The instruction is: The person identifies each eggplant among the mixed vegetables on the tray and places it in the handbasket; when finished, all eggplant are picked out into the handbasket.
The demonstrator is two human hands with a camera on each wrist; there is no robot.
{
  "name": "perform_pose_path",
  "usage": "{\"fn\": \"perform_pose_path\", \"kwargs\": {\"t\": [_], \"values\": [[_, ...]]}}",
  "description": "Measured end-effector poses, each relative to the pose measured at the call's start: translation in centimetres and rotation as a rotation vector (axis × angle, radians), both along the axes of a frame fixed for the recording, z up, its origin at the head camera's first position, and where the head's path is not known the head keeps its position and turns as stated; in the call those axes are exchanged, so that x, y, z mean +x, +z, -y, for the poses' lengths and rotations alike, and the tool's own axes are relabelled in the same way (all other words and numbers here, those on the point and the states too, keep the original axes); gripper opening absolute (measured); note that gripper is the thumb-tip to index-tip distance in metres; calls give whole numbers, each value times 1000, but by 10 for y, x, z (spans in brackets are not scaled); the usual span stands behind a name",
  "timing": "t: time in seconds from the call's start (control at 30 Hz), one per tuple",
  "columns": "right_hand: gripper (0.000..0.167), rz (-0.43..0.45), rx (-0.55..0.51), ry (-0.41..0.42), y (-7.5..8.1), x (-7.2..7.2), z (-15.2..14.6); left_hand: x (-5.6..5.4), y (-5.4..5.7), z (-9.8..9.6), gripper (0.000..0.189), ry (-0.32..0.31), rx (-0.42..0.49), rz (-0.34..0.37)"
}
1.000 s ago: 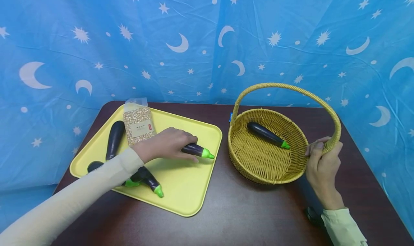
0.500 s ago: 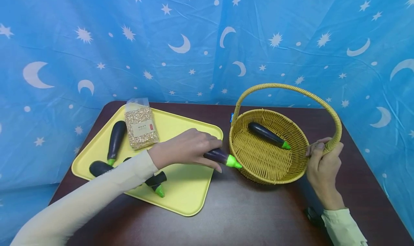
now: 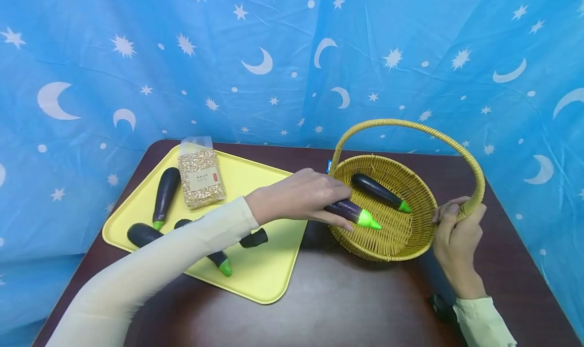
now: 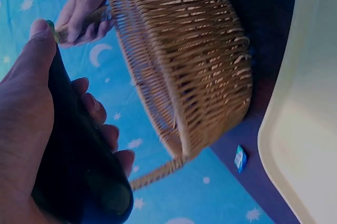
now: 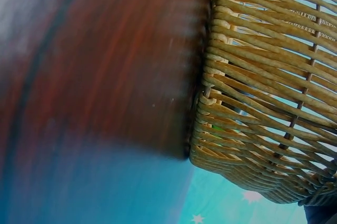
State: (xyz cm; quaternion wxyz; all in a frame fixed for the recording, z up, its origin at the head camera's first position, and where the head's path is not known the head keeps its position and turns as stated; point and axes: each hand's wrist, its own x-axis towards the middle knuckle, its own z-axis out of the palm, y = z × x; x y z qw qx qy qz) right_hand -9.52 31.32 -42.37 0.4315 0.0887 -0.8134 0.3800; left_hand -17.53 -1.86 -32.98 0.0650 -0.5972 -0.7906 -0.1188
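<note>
In the head view my left hand (image 3: 307, 195) grips a dark purple eggplant (image 3: 345, 210) with a green stem end, above the left side of the wicker basket (image 3: 360, 248). The left wrist view shows my thumb and fingers wrapped around this eggplant (image 4: 73, 145). Another eggplant (image 3: 378, 191) lies inside the basket. My right hand (image 3: 460, 243) holds the right part of the basket's arched handle (image 3: 410, 126). Left of the basket, a yellow tray (image 3: 269, 281) carries more eggplants, among them one upright-lying eggplant (image 3: 165, 195) and one partly hidden by my left sleeve (image 3: 219, 259).
A clear bag of grains (image 3: 201, 177) with a label lies at the back of the tray. A small blue packet (image 4: 240, 158) is on the dark table (image 3: 333, 306) behind the basket. A blue curtain (image 3: 283, 47) with moons and stars hangs behind.
My left hand has carried the eggplant rightward from over the tray to over the basket. My right hand keeps its hold on the handle, and the basket stays in place.
</note>
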Motion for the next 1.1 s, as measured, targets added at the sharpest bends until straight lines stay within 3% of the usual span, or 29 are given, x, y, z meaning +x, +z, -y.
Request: {"fn": "perform_pose_path", "kwargs": {"t": [0.47, 0.63, 0.9, 1.1], "values": [[28, 11, 12, -17, -6, -2, -4, -19, -14, -80, 56, -41, -195, 1], [30, 6, 4, -4, -6, -1, -5, -21, -21, -105, 59, -55, -255, 32], [31, -2, -23, -2, -4, 1, -4, -25, -28, -127, 59, -37, -347, 38], [31, -1, -17, 10, 1, 2, 2, -35, -42, -135, 63, -7, -406, 76]]}}
